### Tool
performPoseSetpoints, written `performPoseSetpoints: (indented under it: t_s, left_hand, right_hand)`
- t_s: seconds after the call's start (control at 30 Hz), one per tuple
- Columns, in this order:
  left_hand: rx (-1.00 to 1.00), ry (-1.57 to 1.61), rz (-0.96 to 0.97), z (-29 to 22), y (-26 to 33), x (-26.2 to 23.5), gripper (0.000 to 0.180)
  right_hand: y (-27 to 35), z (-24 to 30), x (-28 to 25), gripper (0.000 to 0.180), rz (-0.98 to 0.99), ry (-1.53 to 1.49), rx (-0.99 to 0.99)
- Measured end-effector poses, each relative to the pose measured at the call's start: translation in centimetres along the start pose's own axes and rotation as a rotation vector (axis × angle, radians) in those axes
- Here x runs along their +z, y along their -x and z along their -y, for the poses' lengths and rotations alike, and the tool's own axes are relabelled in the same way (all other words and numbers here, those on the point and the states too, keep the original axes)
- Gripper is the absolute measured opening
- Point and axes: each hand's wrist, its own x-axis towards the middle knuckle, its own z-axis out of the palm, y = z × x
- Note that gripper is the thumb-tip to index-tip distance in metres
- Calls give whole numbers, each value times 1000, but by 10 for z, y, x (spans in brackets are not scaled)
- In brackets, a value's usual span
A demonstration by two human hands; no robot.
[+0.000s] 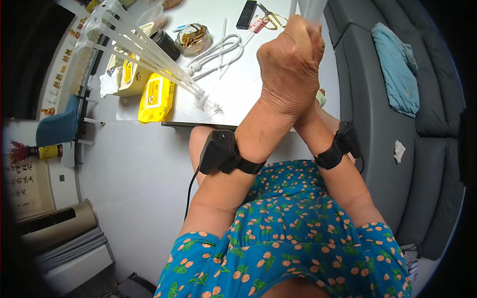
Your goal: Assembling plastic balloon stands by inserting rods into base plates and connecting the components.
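Note:
My left hand [292, 62] is closed in a fist above the right part of the white table. Out of its top rises a translucent, pale plastic piece [311, 9], cut off by the upper edge; I cannot tell its exact kind. My right forearm crosses behind the left one, and just the right wrist [308, 115] shows; the fingers on that side are hidden behind my left fist. At the left of the table a bundle of long translucent plastic sticks [149, 62] stands at a slant, spreading from clear connectors [201, 95] near the table's front edge.
On the white table [238, 102] are a yellow wipes pack [158, 97], a dark jar [165, 43], a clear bowl of brown pieces [193, 39], a coiled white cord [218, 49], a black remote [246, 15] and gold-handled scissors [272, 19]. A grey sofa [367, 64] holds a blue cloth [396, 69].

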Motion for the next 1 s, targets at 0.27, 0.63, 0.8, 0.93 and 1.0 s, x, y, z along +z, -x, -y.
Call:
performPoseSetpoints:
  t_s: [0.27, 0.63, 0.8, 0.93, 1.0]
  left_hand:
    - [-74, 48, -32, -9, 20, 1, 26]
    - [-124, 74, 229, -4, 40, -4, 30]
    - [-202, 86, 213, -23, 26, -15, 26]
    - [-149, 94, 160, -43, 14, -12, 24]
    - [-239, 104, 171, -49, 13, -15, 25]
  right_hand:
    - [4, -8, 7, 43, -38, -257, -15]
    - [12, 23, -14, 53, -497, 451, -537]
    - [28, 47, -32, 26, -529, 372, -458]
    - [42, 64, -53, 39, -528, 533, -545]
    - [48, 74, -59, 43, -539, 627, -559]
